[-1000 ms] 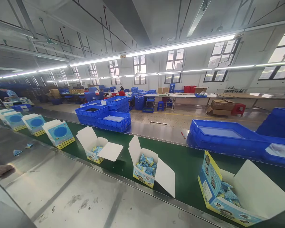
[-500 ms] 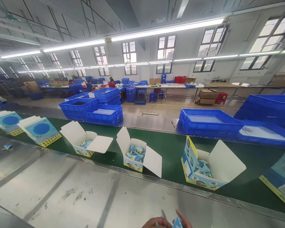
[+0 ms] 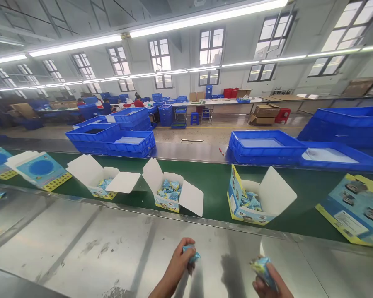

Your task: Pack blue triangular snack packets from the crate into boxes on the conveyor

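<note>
A smudged metal bench point(image 3: 121, 227) edges a green belt point(image 3: 214, 176) in a windowed hall point(image 3: 186, 54). Over bare metal, left fingers point(image 3: 186, 241) and right fingers point(image 3: 276, 277) grip blue packets point(image 3: 194, 255).

I am holding glossy, film-like packets point(image 3: 262, 268) in my left hand point(image 3: 180, 257) and right hand point(image 3: 269, 285), while a near, smudged metal table point(image 3: 118, 231) is gleaming, a matt green belt point(image 3: 213, 182) is lying under smooth cardboard boxes point(image 3: 192, 199), and far blue plastic crates point(image 3: 139, 147) are shining.
</note>
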`<action>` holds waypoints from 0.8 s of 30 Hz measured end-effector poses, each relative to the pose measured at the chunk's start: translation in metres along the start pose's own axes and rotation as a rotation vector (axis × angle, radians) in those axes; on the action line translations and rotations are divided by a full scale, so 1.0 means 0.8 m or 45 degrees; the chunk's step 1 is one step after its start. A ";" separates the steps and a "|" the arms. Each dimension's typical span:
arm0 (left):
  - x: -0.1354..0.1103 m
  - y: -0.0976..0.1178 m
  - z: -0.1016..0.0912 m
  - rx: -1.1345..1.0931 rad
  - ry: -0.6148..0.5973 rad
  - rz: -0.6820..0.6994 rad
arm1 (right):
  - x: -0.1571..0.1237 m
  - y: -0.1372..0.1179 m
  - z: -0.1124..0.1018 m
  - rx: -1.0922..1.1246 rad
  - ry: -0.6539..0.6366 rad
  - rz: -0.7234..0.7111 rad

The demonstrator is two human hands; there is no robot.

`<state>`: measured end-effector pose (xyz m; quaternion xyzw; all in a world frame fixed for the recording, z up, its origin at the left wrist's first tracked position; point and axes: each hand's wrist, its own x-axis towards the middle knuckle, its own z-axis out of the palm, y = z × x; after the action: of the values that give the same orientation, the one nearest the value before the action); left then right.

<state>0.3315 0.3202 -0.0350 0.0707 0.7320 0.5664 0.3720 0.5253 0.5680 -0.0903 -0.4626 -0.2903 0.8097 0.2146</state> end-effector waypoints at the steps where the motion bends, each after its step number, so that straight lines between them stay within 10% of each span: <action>1: -0.003 0.006 -0.009 0.119 0.057 0.119 | -0.002 -0.015 -0.003 0.036 0.062 -0.071; 8: 0.006 0.032 -0.061 0.564 0.264 0.413 | -0.041 -0.048 0.020 -0.195 0.097 -0.397; 17: 0.004 0.032 -0.052 0.730 0.337 0.551 | -0.062 -0.015 0.035 -0.306 0.112 -0.492; 21: 0.008 0.038 -0.055 0.792 0.324 0.566 | -0.071 -0.015 0.042 -0.475 -0.124 -0.406; 24: 0.009 0.045 -0.054 0.794 0.420 0.566 | -0.072 -0.013 0.044 -0.266 0.077 -0.437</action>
<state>0.2874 0.3029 -0.0032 0.2447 0.8851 0.3878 0.0792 0.5229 0.5308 -0.0334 -0.4502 -0.4405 0.7126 0.3089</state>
